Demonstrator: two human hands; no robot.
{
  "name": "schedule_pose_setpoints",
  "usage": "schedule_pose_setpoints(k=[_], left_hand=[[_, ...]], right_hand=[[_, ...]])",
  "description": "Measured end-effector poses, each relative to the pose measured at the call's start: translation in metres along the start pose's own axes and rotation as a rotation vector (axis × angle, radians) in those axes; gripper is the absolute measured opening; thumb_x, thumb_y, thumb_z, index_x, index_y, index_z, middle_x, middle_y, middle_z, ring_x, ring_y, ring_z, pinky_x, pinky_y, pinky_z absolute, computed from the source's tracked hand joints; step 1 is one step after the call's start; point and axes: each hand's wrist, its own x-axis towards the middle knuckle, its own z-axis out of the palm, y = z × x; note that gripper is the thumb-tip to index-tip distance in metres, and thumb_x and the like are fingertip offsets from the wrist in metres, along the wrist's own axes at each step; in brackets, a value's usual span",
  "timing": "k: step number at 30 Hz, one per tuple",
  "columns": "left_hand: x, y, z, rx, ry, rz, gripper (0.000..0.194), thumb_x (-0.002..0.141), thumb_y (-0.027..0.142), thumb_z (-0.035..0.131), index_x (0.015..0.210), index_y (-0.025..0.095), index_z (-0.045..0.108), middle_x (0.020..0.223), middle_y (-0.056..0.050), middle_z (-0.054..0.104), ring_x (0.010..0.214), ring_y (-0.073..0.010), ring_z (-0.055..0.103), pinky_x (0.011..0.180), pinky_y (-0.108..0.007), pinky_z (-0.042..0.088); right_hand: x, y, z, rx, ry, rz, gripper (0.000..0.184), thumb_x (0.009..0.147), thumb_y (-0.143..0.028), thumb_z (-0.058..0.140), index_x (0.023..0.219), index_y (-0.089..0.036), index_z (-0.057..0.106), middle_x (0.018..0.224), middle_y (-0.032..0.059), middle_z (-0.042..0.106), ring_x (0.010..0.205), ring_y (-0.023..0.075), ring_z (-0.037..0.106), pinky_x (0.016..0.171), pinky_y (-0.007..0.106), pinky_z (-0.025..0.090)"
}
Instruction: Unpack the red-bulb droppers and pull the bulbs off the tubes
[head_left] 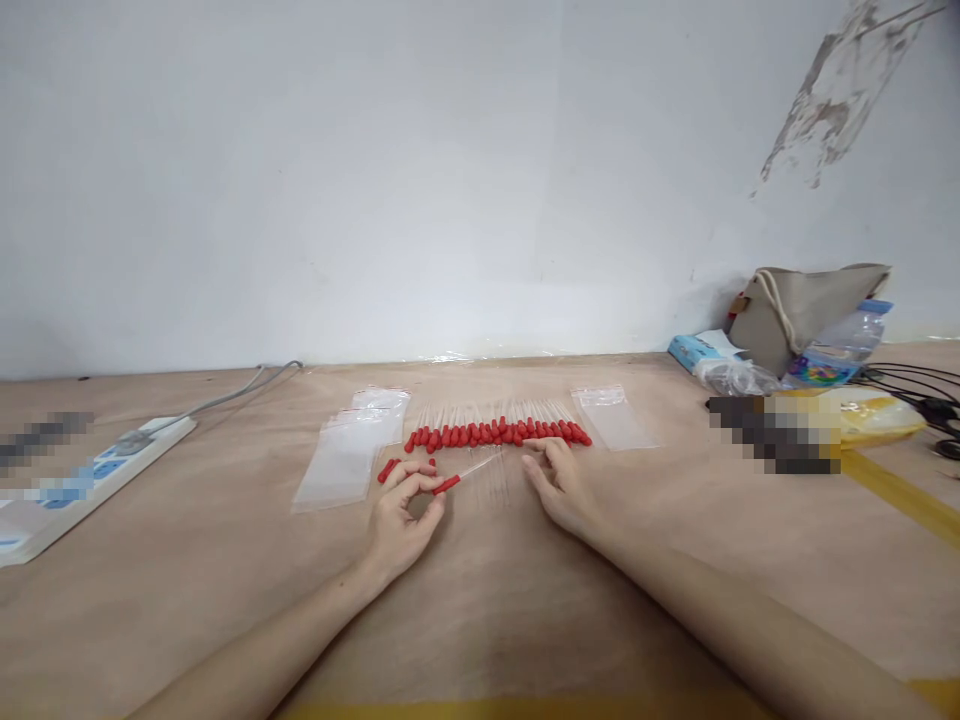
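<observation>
My left hand (401, 520) pinches a dropper by its red rubber bulb (448, 485). The dropper's thin clear tube (480, 462) points right and away from me. Close to those fingers lies a loose red bulb (388, 470); a bit of red also shows between the fingers. Across the middle runs a long row of droppers with red bulbs (480, 432), their clear tubes pointing to the wall. My right hand (559, 487) is at the near right side of this row, thumb and fingers apart and nothing visible in them. Several bare clear tubes (499, 490) lie between my hands.
Clear zip bags (337, 460) lie left of the row, another zip bag (615, 418) to its right. A white power strip (142, 450) is far left. At right are a tissue pack (697, 350), a grey bag (802, 310), a plastic bottle (840, 345) and black cables (922, 385).
</observation>
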Motion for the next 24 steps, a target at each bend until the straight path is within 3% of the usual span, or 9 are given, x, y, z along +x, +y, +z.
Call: schedule_pose_setpoints(k=[3, 6, 10, 15, 19, 24], left_hand=[[0.003, 0.007, 0.007, -0.042, -0.087, 0.010, 0.008, 0.075, 0.018, 0.054, 0.078, 0.017, 0.061, 0.094, -0.007, 0.053, 0.091, -0.0176, 0.054, 0.083, -0.036, 0.046], [0.007, 0.012, 0.013, -0.077, -0.185, 0.061, 0.010, 0.076, 0.016, 0.053, 0.081, 0.018, 0.061, 0.095, -0.007, 0.054, 0.092, -0.0173, 0.054, 0.082, -0.035, 0.046], [0.010, 0.015, 0.015, -0.091, -0.261, 0.146, 0.014, 0.077, 0.015, 0.052, 0.086, 0.019, 0.061, 0.096, -0.007, 0.055, 0.096, -0.0176, 0.053, 0.083, -0.034, 0.045], [0.009, 0.014, 0.014, 0.056, -0.310, 0.244, 0.027, 0.079, 0.022, 0.054, 0.105, 0.021, 0.058, 0.109, -0.010, 0.053, 0.104, -0.0197, 0.050, 0.087, -0.036, 0.043], [0.010, 0.015, 0.016, 0.208, -0.275, 0.370, 0.014, 0.081, 0.027, 0.055, 0.091, 0.024, 0.064, 0.104, -0.005, 0.059, 0.102, -0.0209, 0.050, 0.091, -0.041, 0.037], [0.008, 0.018, 0.015, 0.316, -0.309, 0.397, 0.013, 0.083, 0.023, 0.050, 0.081, 0.023, 0.062, 0.099, -0.003, 0.062, 0.103, -0.0200, 0.049, 0.098, -0.045, 0.027]], right_hand=[[-0.005, 0.001, -0.013, -0.144, -0.052, -0.274, 0.040, 0.085, -0.036, 0.043, 0.120, -0.018, 0.046, 0.114, 0.0098, 0.052, 0.105, 0.0197, 0.045, 0.091, 0.038, 0.033], [-0.009, -0.001, -0.014, -0.303, -0.117, -0.421, 0.034, 0.084, -0.037, 0.046, 0.114, -0.022, 0.053, 0.099, 0.0062, 0.061, 0.096, 0.0185, 0.050, 0.095, 0.042, 0.026], [-0.012, -0.004, -0.006, -0.366, -0.150, -0.492, 0.023, 0.087, -0.030, 0.045, 0.101, -0.025, 0.062, 0.072, 0.0007, 0.063, 0.076, 0.0134, 0.051, 0.093, 0.042, 0.023], [-0.016, -0.007, -0.002, -0.331, -0.150, -0.552, 0.020, 0.086, -0.026, 0.045, 0.092, -0.025, 0.064, 0.067, -0.0005, 0.060, 0.072, 0.0125, 0.049, 0.090, 0.038, 0.025], [-0.017, -0.009, -0.004, -0.354, -0.142, -0.568, 0.020, 0.086, -0.025, 0.045, 0.089, -0.024, 0.064, 0.066, -0.0006, 0.058, 0.071, 0.0121, 0.047, 0.089, 0.036, 0.025], [-0.020, -0.008, -0.006, -0.371, -0.119, -0.607, 0.019, 0.085, -0.025, 0.046, 0.086, -0.025, 0.064, 0.062, -0.0011, 0.056, 0.069, 0.0123, 0.044, 0.085, 0.035, 0.026]])
